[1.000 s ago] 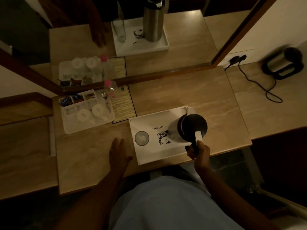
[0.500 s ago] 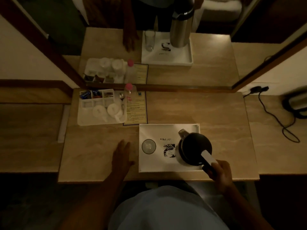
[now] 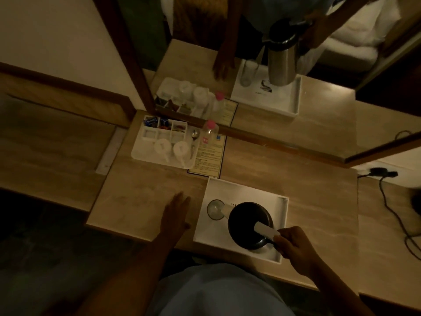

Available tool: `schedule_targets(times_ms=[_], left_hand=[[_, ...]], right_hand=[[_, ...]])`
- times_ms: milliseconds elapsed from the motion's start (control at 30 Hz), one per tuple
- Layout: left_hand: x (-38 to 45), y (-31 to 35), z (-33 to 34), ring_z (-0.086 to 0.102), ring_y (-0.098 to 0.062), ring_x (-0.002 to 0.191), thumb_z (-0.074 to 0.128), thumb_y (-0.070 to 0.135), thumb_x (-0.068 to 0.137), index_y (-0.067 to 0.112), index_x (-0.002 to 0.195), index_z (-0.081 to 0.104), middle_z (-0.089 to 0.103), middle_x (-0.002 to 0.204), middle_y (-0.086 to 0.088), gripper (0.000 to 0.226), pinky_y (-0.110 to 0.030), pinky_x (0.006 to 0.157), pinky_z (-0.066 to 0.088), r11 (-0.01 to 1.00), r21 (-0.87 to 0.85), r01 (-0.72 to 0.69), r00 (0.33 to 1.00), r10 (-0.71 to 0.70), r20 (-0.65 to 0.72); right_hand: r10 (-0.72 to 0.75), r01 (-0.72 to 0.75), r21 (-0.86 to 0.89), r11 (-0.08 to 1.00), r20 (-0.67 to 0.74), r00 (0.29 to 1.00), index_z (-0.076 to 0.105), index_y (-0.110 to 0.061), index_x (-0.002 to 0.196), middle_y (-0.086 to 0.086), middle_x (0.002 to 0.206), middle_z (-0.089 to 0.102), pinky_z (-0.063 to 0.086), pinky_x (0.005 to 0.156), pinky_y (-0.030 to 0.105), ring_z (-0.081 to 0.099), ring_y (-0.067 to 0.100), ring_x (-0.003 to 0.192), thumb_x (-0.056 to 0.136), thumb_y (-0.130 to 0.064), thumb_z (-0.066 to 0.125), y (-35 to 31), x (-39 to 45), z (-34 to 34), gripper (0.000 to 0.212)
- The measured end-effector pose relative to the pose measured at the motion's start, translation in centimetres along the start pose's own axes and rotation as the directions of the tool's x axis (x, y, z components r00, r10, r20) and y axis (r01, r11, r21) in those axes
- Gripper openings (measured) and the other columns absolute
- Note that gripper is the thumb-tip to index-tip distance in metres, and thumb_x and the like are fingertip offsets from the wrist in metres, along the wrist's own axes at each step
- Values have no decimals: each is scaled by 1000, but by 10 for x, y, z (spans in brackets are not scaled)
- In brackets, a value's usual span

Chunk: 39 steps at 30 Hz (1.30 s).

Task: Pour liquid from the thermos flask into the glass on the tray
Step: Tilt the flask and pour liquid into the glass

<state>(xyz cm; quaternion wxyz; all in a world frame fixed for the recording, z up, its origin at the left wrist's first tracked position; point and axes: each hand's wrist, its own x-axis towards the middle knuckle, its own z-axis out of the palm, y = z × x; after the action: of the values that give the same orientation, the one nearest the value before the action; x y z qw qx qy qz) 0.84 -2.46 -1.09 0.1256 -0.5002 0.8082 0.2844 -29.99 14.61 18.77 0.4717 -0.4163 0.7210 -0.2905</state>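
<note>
Thermos flask [image 3: 249,224] is over the white tray [image 3: 282,226], seen from above, its spout [image 3: 225,210] aimed at the rim of the glass [image 3: 215,209] that stands on the tray's left part. Right hand [image 3: 293,245] is clamped on the flask handle [image 3: 265,230]; left hand [image 3: 176,213] lies flat and spread on the tabletop [image 3: 307,179] just beside the tray, holding nothing. Risk: the spout appears to sit at the glass edge, not over its centre, so a fast tilt would likely send liquid onto the tray. The glass is unsteadied and could tip if the spout knocks it. Low light hides the fill level, so overfilling is possible. Tray print [image 3: 233,204], the card [image 3: 210,153] and the pink-capped bottle [image 3: 209,133] label are too blurred to read.
</note>
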Motion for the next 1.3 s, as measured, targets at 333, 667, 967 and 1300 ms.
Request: schedule_targets(times_ms=[333,667,967,1300], left_hand=[[-1,1,0,6,-30,157,83,30,81,21,160,18,5,171,-10,103,-50,124,22,1000,-28,2,1000,-2,-15],[3,-2,5,8,-32,157,87,31,75,21,159,22,9,170,-10,107,-52,123,23,1000,-23,2,1000,-2,-14],[1,-3,6,6,-28,157,87,25,76,23,159,21,5,171,-7,106,-53,124,22,996,-82,24,999,-27,-34],[7,-8,13,6,-28,157,88,31,73,26,159,20,6,171,-6,110,-53,123,24,998,-50,34,999,-35,-15]], right_hand=[[84,-66,-147,987,119,989,65,-27,55,3,50,61,43,55,26,52,6,45,93,-47,52,-19,14,-1,45],[217,-170,-277,946,149,965,66,-21,57,1,48,59,42,56,33,52,12,46,100,-34,51,-39,24,4,48],[324,-246,-373,895,165,932,67,-20,62,-3,49,57,40,54,22,48,1,41,100,-40,50,-62,32,10,46],[355,-240,-475,847,168,920,69,-18,67,-3,51,59,38,51,15,50,-1,39,100,-45,46,-71,38,16,49]])
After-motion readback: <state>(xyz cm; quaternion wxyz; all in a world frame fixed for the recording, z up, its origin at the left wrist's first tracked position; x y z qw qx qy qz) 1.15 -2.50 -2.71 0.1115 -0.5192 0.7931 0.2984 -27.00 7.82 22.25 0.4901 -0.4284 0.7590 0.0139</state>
